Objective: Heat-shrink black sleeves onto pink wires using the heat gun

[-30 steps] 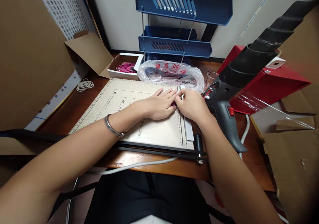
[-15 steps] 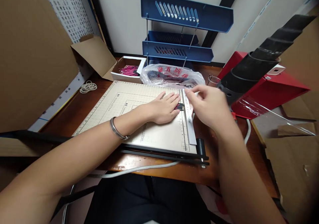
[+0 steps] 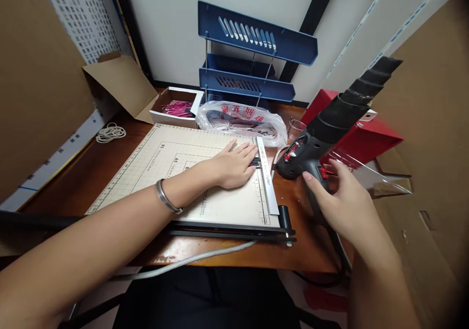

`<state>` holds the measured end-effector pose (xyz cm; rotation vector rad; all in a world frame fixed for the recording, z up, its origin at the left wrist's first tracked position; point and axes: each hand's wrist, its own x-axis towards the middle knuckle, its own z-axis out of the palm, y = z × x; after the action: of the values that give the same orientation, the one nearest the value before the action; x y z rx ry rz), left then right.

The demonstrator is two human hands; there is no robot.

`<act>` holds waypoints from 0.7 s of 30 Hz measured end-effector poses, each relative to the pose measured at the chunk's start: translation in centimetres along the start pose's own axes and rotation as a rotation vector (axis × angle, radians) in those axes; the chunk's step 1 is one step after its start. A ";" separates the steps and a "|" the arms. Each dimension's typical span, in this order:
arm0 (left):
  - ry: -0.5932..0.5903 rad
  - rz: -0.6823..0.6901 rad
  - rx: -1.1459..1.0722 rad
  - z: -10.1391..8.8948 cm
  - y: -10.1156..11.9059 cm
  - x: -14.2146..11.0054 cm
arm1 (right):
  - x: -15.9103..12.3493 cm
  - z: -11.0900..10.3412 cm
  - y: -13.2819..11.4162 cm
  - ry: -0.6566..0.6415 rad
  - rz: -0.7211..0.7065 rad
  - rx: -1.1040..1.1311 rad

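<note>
My left hand (image 3: 235, 167) lies flat with its fingers stretched out on the cream board of a paper cutter (image 3: 234, 209). From beneath its fingertips several thin dark strands (image 3: 254, 162), perhaps wires, reach to the white strip (image 3: 269, 192) along the cutter's right side; the rest of them is covered. My right hand (image 3: 346, 199) is at the handle of a dark grey gun-shaped tool, which looks like a heat gun (image 3: 320, 138), with a red trigger and a stepped black nozzle. Thumb and fingers are apart around the handle, not closed on it.
Behind the cutter stand a box of pink wires (image 3: 156, 116), a clear plastic bag (image 3: 205, 116) and a blue tiered rack (image 3: 234, 82). A coil of pale cord (image 3: 110, 133) lies left. A red box (image 3: 381, 136) stands behind the tool. A white cable (image 3: 190, 259) runs along the front edge.
My right hand has left the top of the cutter's white strip and moved right to the tool's handle, its fingers spreading. The left hand stays pressed flat. The view has turned slightly right.
</note>
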<state>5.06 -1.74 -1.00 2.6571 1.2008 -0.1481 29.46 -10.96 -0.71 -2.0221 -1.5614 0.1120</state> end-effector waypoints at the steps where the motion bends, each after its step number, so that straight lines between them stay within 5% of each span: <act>1: 0.010 0.002 -0.010 0.0 -0.1 0.0 | -0.1 0.2 0.0 -0.017 0.012 -0.017; 8: 0.175 0.067 -0.089 -0.9 -1.9 -0.5 | 0.2 1.2 0.5 -0.141 0.086 -0.066; 21: 0.328 0.085 -0.120 -1.2 -2.7 -0.3 | 0.0 2.4 1.0 -0.098 0.054 -0.022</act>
<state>2.86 0.01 -0.25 2.6892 1.1390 0.3761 29.39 -10.16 -3.17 -2.1049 -1.5737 0.2190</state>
